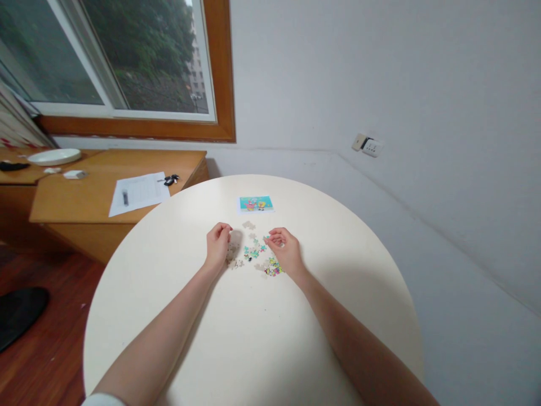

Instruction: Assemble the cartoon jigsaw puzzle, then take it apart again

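Loose jigsaw puzzle pieces [254,250] lie in small heaps on the white round table [236,332], some with coloured faces up, others showing plain grey-beige backs. To the left of them, my left hand [217,245] is closed with its fingers curled; whatever may be in its fingertips is hidden. On the other side, my right hand [287,251] pinches a small teal puzzle piece [266,239] between thumb and fingers, above a yellow-green heap [274,267]. Beyond both hands lies a picture card [256,204] with pink and yellow cartoon figures on turquoise.
A wooden desk [97,197] stands at the left under the window, bearing a paper sheet [141,192], keys [171,180], a small white box [75,175] and a white dish [54,157]. The wall [422,113] rises behind and right of the table.
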`<state>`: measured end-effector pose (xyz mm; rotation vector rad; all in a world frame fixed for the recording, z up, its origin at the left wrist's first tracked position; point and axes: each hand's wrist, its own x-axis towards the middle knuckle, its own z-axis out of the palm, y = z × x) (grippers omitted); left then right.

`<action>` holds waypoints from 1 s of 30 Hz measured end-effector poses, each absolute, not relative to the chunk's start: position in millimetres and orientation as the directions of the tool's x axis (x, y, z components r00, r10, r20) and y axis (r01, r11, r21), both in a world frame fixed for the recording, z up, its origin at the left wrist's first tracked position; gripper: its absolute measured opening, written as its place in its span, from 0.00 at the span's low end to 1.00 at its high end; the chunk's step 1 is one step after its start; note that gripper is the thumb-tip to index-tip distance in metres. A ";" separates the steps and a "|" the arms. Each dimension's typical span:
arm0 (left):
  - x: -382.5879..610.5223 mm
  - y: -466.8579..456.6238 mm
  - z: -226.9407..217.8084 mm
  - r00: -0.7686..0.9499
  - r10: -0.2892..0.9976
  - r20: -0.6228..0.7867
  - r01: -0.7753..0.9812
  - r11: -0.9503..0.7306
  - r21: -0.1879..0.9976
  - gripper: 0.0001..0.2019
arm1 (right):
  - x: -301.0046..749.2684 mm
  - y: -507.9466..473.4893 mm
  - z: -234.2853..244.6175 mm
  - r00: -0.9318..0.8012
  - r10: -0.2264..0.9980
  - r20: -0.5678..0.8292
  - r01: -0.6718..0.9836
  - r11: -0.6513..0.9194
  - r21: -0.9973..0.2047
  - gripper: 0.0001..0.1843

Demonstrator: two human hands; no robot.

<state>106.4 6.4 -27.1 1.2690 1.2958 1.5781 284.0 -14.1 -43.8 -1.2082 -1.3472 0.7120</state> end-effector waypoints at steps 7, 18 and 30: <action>107.0 5.1 -25.4 -0.162 0.901 0.402 0.383 -0.318 0.867 0.08 | 299.2 -13.9 -23.6 0.045 0.906 0.420 0.593 0.314 -0.742 0.13; 83.9 -40.1 -20.4 0.384 0.922 -0.042 0.897 -0.362 0.252 0.48 | 324.9 -62.1 -25.8 -0.286 0.956 -0.063 0.922 0.257 -0.288 0.51; 130.6 -29.9 -30.7 0.423 0.850 0.314 0.847 -0.494 0.195 0.13 | 274.2 -36.7 -27.2 -0.274 0.921 0.279 0.943 0.314 -0.113 0.14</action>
